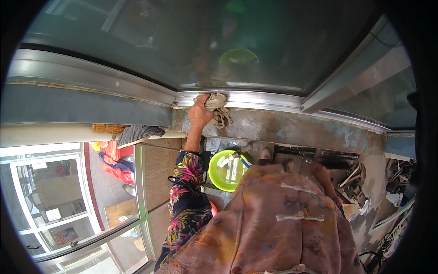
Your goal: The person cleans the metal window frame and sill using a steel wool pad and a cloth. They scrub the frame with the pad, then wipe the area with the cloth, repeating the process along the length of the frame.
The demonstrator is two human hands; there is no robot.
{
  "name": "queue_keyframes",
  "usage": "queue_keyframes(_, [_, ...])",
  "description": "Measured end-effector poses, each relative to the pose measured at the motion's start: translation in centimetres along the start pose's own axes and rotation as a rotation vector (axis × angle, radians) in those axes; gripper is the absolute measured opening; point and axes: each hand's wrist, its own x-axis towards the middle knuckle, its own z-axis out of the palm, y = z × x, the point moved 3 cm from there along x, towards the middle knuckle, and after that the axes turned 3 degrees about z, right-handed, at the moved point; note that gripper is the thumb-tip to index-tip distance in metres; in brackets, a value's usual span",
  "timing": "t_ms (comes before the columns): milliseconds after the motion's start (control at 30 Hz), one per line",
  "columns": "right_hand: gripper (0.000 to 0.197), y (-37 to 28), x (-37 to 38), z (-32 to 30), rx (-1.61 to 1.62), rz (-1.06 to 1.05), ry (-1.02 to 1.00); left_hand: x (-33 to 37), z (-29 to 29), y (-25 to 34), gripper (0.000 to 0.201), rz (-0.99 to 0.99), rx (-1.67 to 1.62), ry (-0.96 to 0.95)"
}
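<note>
My left hand [200, 114] is closed around a crumpled beige cloth [216, 101]. It presses the cloth onto the silver metal track [260, 99] at the foot of a dark glass pane [191, 50]. One end of the cloth hangs over the worn ledge [292, 125] below the track. Down at my right side, my right hand [320, 172] hangs low beside my pink flowered garment [283, 223]; its fingers are too small and unclear to read. No object shows in it.
Below the ledge stands a lime green basin [212, 177] with water and a white-and-blue item inside. Grey mop strands [139, 133] lie at the left. An open framed window [142, 201] is on the left. Clutter, including a bag [356, 182], fills the right.
</note>
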Motion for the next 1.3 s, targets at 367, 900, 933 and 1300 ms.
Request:
queue_keyframes(367, [0.023,0.6,0.4,0.4,0.019,0.002,-0.005,1.6,0.0,-1.2,0.044,-0.012,-0.024,-0.145])
queue_keyframes(900, [0.025,-0.1,1.8,0.7,0.054,-0.006,-0.012,-4.9,-2.7,-0.6,0.050,-0.120,-0.888,-0.688])
queue_keyframes(933, [0.026,0.0,1.7,0.8,0.059,0.005,-0.018,-5.5,-3.4,-1.1,0.050,-0.208,-0.892,-0.626])
queue_keyframes(1300, [0.025,0.5,1.1,0.9,0.081,0.056,-0.054,-0.4,-4.1,0.7,0.040,-0.038,-0.154,-0.096])
